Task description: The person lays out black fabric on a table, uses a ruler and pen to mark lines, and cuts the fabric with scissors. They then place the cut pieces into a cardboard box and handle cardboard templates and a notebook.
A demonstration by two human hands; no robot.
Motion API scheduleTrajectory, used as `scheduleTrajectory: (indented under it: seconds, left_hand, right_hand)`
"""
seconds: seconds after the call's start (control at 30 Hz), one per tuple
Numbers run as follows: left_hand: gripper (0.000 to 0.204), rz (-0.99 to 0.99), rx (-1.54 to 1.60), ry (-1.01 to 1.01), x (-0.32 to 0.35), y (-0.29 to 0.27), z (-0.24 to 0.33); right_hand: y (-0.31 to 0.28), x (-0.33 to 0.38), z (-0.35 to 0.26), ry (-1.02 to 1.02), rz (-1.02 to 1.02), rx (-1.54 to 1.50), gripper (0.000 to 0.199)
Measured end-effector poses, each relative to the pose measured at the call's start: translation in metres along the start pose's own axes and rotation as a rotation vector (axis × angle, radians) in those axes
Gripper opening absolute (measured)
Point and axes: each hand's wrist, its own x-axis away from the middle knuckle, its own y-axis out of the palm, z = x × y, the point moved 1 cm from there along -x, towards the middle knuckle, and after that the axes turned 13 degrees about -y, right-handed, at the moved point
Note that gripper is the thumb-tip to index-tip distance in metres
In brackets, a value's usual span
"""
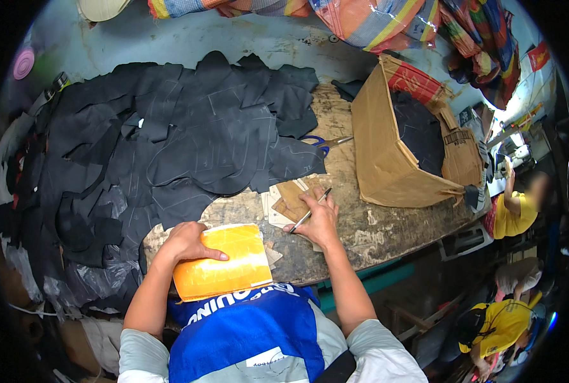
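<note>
My left hand [192, 244] grips the upper left edge of a flat yellow-orange packet [227, 265], its thumb lying across the top. The packet rests at the table's near edge, against my blue apron. In my right hand [321, 220] a slim silver pen [310, 209] is held slantwise. The fingertips of that hand reach onto small brown and whitish card pattern pieces [291, 198] lying on the worn wooden table [380, 230]. Beyond them spreads a large heap of black fabric [208, 134] with pale chalk lines drawn on it.
Blue-handled scissors [323, 144] lie between the fabric and an open cardboard box [386, 147] with black cloth inside. Clear plastic [99, 274] hangs at the left. Striped woven bags [374, 25] hang at the back. Two people in yellow [517, 214] are off to the right.
</note>
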Motion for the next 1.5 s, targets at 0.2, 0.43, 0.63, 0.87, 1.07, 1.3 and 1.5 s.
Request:
scheduleTrajectory:
  seconds: [0.2,0.43,0.63,0.87,1.07,1.3,1.5]
  left_hand:
    - [0.079,-0.216,0.194,0.036,-0.013,-0.003,-0.002]
    - [0.055,-0.133,0.256,0.134,-0.018,-0.033,-0.009]
    - [0.051,0.127,0.329,-0.052,-0.038,-0.108,-0.030]
    - [0.048,0.766,0.517,0.285,-0.024,-0.031,0.028]
    - [0.062,0.415,0.055,0.399,-0.020,0.076,0.097]
    - [0.057,0.406,0.185,0.517,0.004,0.092,0.089]
    - [0.050,0.431,0.750,0.268,-0.009,0.079,0.075]
  right_hand:
    - [-0.009,-0.006,0.003,0.187,0.014,-0.006,0.104]
    - [-0.015,-0.025,0.011,0.422,-0.124,-0.049,0.109]
    - [-0.013,-0.034,-0.005,0.413,-0.107,-0.067,0.089]
    - [-0.009,-0.039,-0.009,0.380,-0.069,-0.152,0.087]
    - [-0.002,-0.025,-0.025,0.418,0.055,-0.276,0.076]
    - [0.000,-0.008,-0.026,0.390,0.115,-0.298,0.067]
    - [-0.009,0.012,-0.013,0.410,0.255,-0.865,0.057]
